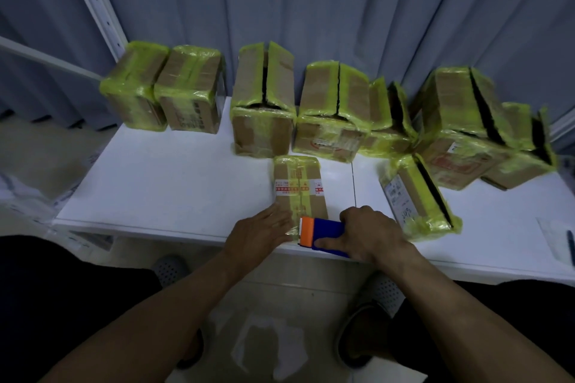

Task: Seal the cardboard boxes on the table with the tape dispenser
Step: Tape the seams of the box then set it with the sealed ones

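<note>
A small cardboard box point(298, 186) with yellow-green tape and a red-and-white label lies flat near the front edge of the white table point(161, 183). My left hand point(261, 232) presses flat on its near end, fingers straight. My right hand point(370, 233) grips the blue tape dispenser point(326, 235), whose orange cutter head points left at the box's near edge. A short stretch of clear tape runs between the cutter and the box under my left fingers.
Several taped cardboard boxes stand along the back of the table: two closed ones point(161, 90) at left, others with split top flaps point(264, 96) in the middle and right. Another box point(417, 196) lies right of my right hand. A curtain hangs behind.
</note>
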`<state>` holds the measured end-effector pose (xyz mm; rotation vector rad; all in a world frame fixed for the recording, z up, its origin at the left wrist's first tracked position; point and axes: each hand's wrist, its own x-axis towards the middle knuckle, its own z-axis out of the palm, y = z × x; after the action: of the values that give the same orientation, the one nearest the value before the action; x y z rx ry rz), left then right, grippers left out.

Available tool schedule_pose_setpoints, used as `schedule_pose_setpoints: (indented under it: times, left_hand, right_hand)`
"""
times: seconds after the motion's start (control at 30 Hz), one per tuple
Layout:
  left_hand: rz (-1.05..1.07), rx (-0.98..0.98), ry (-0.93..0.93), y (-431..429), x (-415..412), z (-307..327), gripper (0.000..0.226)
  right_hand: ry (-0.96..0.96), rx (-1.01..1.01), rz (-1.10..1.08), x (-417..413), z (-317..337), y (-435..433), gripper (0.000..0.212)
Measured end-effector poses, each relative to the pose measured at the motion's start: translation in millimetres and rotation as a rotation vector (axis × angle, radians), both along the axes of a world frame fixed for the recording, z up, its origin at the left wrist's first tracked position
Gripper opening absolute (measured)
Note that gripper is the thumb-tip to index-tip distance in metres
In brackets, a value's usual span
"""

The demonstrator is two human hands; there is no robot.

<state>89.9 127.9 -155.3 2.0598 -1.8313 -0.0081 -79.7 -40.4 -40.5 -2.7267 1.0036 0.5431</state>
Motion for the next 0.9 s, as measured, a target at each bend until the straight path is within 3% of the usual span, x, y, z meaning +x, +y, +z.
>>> schedule_pose_setpoints:
  times: [0.2, 0.43, 0.6, 0.9]
  left_hand:
    - [-0.012, 0.112, -0.024, -1.6, 3.1, -6.1, 0.065]
    - [0.017, 0.092, 0.049, -0.6, 1.5, -1.0, 0.065]
    - [0.050, 0.062, 0.048, 4.1, 0.7, 11.9, 0.056]
    - [0.084, 0.076, 0.001, 24.5, 1.6, 10.5, 0.077]
  right_hand:
    - [-0.042, 0.068, -0.020, -9.1, -3.4, 3.0, 0.068]
    - [-0.092, 0.123, -0.057, -25.8, 14.2, -1.3, 0.066]
    - [-0.089, 0.043, -0.036, -31.2, 13.7, -0.9, 0.067]
    - [-0.054, -0.014, 0.000, -11.2, -6.2, 8.5, 0.074]
